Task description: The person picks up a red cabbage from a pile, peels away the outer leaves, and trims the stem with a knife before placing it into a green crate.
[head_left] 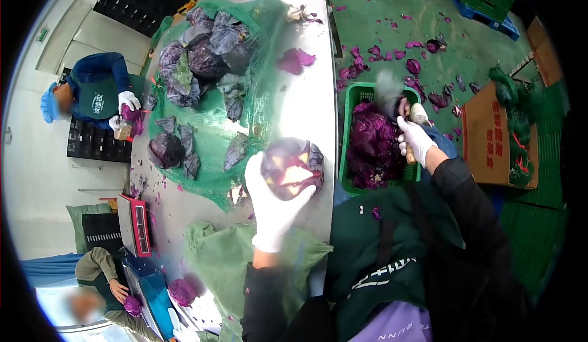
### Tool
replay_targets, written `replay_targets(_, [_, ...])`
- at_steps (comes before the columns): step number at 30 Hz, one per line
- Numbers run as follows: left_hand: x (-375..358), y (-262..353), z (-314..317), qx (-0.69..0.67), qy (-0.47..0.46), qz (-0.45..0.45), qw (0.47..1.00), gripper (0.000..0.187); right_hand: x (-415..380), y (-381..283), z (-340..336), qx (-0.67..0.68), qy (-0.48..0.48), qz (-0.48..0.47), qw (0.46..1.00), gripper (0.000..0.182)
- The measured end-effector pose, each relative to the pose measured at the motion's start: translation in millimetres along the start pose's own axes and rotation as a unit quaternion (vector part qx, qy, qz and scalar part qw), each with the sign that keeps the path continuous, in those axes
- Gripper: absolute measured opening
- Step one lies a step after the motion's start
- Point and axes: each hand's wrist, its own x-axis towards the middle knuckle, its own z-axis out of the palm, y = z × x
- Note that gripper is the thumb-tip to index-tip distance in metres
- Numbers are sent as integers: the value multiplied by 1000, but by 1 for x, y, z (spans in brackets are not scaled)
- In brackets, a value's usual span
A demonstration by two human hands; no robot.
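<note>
My left hand (269, 210), in a white glove, is wrapped round a red cabbage (294, 158) at the near edge of the table, its pale cut stem end showing. In my gloved right hand (415, 139) is a knife (388, 91) with a wooden handle; its blade is smeared by motion. That hand is over a green crate (346, 140) filled with purple cabbage leaves (372, 140). Beyond my left hand, a green mesh bag (214, 121) lies spread on the table, with several dark cabbages (211, 54) and loose leaves on it.
Across the table (312, 48), a co-worker (101, 91) handles a cabbage; another person (101, 274) touches one at lower left. A red-framed scale (139, 225) and a pale green sack (226, 256) are nearer. Leaves litter the floor around a cardboard box (490, 134).
</note>
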Motion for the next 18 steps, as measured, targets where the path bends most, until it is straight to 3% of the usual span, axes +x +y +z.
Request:
replay_targets(1, [2, 1, 0, 94, 2, 32, 995, 106, 3, 0, 0, -18, -49, 28, 998, 42])
replay_targets(2, [4, 6, 0, 112, 1, 32, 993, 104, 6, -1, 1, 11, -37, 71, 997, 41])
replay_targets(4, [5, 9, -1, 121, -1, 36, 992, 103, -2, 1, 11, -1, -33, 40, 999, 41])
replay_targets(6, [2, 5, 0, 118, 13, 31, 992, 101, 13, 26, 17, -101, -33, -22, 994, 37])
replay_targets(8, [5, 3, 1, 92, 16, 21, 995, 102, 32, 40, 15, -247, -59, 19, 967, 37])
replay_targets(9, [3, -1, 1, 86, 14, 18, 996, 102, 43, 43, 18, -152, -37, 67, 985, 45])
replay_targets(12, [1, 3, 3, 68, 17, -16, 997, 100, 72, 44, 1, -189, -15, 61, 980, 39])
replay_targets(13, [-3, 6, 1, 62, 4, -33, 998, 100, 82, 44, -10, -221, -24, 105, 969, 36])
replay_targets(16, [1, -6, 3, 9, -2, -34, 999, 102, 96, 48, -27, -12, -125, 144, 981, 24])
replay_targets(17, [1, -5, 3, 33, 3, -24, 999, 104, 86, 41, -26, -50, -119, 158, 979, 22])
replay_targets(18, [1, 0, 4, 2, -4, -87, 996, 109, 76, 35, -26, -216, -128, 136, 959, 23])
